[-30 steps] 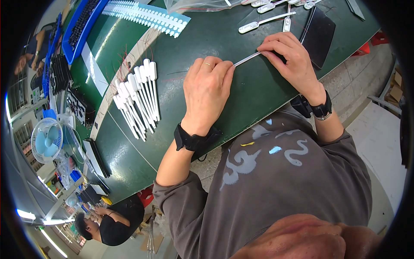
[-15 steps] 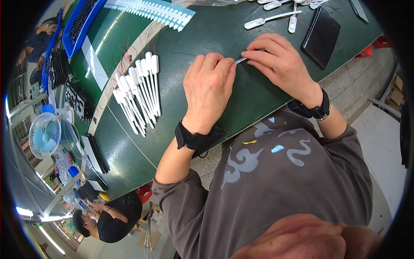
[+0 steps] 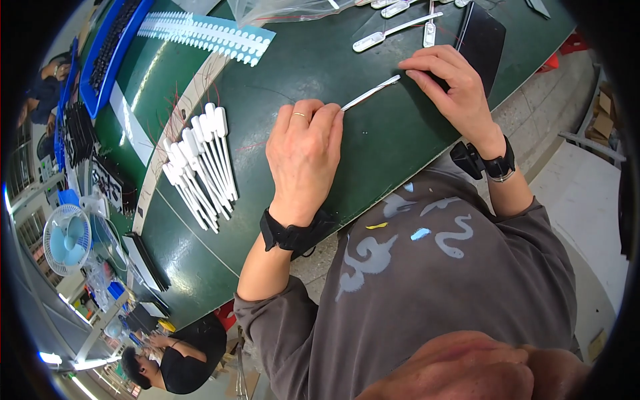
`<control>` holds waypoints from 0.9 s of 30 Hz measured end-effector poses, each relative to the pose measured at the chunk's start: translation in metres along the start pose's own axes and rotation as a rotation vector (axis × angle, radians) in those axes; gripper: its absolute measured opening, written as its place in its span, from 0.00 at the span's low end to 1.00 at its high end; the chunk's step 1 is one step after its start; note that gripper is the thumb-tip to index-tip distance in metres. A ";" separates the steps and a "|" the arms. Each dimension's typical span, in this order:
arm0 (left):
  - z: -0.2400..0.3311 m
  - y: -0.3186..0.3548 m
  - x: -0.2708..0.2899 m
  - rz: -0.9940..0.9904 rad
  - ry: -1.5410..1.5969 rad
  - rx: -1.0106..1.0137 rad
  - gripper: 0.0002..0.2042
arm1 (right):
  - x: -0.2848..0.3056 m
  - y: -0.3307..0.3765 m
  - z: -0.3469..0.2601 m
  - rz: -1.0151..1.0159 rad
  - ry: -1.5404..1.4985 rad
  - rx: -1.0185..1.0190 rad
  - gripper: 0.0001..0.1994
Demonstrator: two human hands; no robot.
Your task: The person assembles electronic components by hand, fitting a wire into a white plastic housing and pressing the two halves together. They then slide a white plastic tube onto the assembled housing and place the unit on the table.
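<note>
My left hand [image 3: 303, 157] is closed over the hidden end of a slim white stick-shaped piece [image 3: 371, 93], whose thin stem points up and right. A red wire runs out on the other side of that hand. Just past the stem's tip, my right hand [image 3: 450, 87] is off the piece, its fingers stretched and thumb a little apart, holding nothing. To the left lies a fanned bunch of white sticks [image 3: 215, 157] with wide paddle-like heads and thin red wires. At the far side, several similar white pieces [image 3: 371, 41] lie with their hollow-looking heads facing up.
A dark phone-like slab [image 3: 481, 40] lies beyond my right hand. Farther off are a clear plastic bag [image 3: 280, 10], a light blue sheet of white stickers [image 3: 213, 37] and a blue tray [image 3: 123, 50] of black parts. Another person [image 3: 180, 360] sits at the lower left.
My right hand has let go of the stem's tip and moved slightly right, uncovering it. My left hand keeps its hold. The view has shifted a little.
</note>
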State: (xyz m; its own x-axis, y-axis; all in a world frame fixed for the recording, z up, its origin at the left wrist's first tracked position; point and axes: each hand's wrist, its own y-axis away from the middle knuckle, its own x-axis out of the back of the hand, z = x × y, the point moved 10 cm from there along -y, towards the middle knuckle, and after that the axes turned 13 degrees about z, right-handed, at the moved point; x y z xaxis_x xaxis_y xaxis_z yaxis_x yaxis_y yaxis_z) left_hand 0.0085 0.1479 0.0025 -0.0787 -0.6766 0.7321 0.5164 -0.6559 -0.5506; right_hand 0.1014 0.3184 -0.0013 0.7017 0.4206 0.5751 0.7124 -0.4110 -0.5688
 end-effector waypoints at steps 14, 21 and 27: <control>0.002 -0.001 -0.001 -0.003 -0.006 -0.010 0.05 | -0.019 0.003 -0.024 -0.075 0.065 0.238 0.08; 0.006 0.001 0.000 -0.005 -0.007 -0.044 0.05 | -0.018 0.007 -0.030 -0.058 0.067 0.311 0.08; 0.005 0.002 0.000 -0.009 0.002 -0.054 0.05 | -0.018 0.006 -0.030 -0.047 0.044 0.290 0.08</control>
State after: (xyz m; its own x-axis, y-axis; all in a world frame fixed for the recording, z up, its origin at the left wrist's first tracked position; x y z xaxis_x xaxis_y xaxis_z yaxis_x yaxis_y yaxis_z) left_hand 0.0135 0.1482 0.0034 -0.0849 -0.6710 0.7365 0.4691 -0.6791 -0.5646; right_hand 0.0929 0.2839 0.0028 0.6721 0.3953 0.6261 0.7180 -0.1411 -0.6816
